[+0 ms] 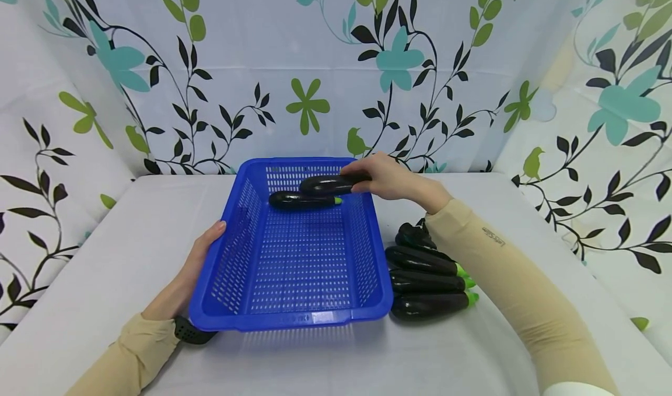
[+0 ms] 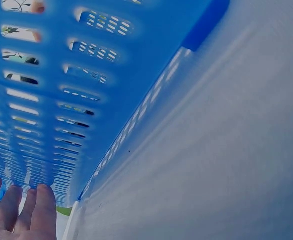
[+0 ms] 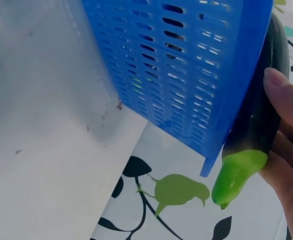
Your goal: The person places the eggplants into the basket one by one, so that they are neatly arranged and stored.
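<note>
My right hand point(image 1: 387, 177) grips a dark, glossy eggplant point(image 1: 324, 185) over the far right of a blue perforated plastic basket point(image 1: 321, 319). In the right wrist view, the thumb and fingers are round the eggplant point(image 3: 256, 117), with its green stem end point(image 3: 239, 172) outside the basket's rim. Another eggplant point(image 1: 298, 201) lies crosswise on the basket floor near the far wall. At the basket's left side is my left hand point(image 1: 190, 265). Its fingers point(image 2: 44, 212) look straight in the left wrist view, against or close to the slotted wall point(image 2: 46, 120); exact contact is unclear.
To the right of the basket, several eggplants point(image 1: 433, 305) lie side by side on the white table point(image 1: 283, 367). A dark, crumpled-looking thing point(image 1: 415, 235) sits behind them, partly hidden by the right sleeve. A leaf-patterned curtain point(image 1: 236, 46) stands behind the table.
</note>
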Available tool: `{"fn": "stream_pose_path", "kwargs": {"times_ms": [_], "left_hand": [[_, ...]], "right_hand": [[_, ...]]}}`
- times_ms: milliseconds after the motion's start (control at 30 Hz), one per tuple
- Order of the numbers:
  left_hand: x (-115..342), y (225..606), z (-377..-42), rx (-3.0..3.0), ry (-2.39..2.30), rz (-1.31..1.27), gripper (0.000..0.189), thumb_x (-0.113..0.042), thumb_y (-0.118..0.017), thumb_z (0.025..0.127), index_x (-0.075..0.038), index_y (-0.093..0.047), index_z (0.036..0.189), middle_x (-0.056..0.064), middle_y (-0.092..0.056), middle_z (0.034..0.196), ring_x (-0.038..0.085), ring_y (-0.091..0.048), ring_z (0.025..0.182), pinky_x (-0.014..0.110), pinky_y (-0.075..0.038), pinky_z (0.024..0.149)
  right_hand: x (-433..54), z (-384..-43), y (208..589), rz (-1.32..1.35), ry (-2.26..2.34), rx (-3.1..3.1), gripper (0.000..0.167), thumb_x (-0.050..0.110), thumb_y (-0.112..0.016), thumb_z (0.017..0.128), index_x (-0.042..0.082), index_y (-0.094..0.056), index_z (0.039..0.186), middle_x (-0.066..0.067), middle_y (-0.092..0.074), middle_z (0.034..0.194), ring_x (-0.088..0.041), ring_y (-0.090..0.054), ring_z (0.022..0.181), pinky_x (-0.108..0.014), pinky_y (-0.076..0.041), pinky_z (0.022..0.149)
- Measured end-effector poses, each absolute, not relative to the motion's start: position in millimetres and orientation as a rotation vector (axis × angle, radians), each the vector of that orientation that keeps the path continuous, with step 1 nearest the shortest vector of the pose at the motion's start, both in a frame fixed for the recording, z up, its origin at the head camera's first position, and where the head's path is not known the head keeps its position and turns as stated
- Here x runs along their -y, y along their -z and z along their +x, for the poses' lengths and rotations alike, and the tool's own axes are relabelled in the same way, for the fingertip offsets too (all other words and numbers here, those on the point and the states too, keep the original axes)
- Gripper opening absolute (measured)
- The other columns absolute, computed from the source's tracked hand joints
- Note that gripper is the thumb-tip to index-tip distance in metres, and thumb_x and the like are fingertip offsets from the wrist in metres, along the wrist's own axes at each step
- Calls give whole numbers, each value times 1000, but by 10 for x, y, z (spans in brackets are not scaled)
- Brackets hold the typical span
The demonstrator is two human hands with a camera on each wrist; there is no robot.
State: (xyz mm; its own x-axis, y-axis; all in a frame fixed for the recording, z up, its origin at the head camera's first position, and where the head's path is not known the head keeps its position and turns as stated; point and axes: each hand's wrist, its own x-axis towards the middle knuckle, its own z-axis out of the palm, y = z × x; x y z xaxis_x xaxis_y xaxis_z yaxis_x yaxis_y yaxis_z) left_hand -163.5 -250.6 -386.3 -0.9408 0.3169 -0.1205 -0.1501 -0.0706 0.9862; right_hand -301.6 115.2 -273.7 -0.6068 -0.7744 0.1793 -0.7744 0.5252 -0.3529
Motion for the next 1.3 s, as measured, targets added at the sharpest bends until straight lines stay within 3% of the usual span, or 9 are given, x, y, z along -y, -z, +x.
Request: {"fn": "stream_pose_path", "kwargs": {"times_ms": [333, 900, 1300], "left_hand": [[2515, 3895, -1650, -1915, -2084, 214, 70, -61, -24, 100, -29, -6, 160, 16, -42, 136, 27, -57, 113, 50, -51, 88], [2493, 3859, -1643, -1890, -2077, 187, 72, -62, -25, 99, -31, -5, 160, 18, -40, 137, 28, -56, 113, 51, -51, 88], [2499, 3880, -1647, -1946, -2070, 176, 72, -63, -25, 99, -32, -3, 160, 21, -32, 145, 29, -54, 116, 51, -50, 89]], "right_hand": [[-983, -3087, 2653, 1419, -604, 2799, 34, 4, -69, 93, 4, -67, 127, -9, -73, 113, -19, -66, 91, -36, -53, 85], [-528, -3073, 2509, 1436, -550, 2925, 39, 7, -68, 94, 5, -63, 133, -8, -69, 124, -20, -65, 109, -35, -50, 97], [-294, -3120, 2619, 1507, -530, 2891, 34, 6, -72, 91, 5, -68, 125, -8, -71, 118, -21, -66, 109, -33, -50, 97]]}}
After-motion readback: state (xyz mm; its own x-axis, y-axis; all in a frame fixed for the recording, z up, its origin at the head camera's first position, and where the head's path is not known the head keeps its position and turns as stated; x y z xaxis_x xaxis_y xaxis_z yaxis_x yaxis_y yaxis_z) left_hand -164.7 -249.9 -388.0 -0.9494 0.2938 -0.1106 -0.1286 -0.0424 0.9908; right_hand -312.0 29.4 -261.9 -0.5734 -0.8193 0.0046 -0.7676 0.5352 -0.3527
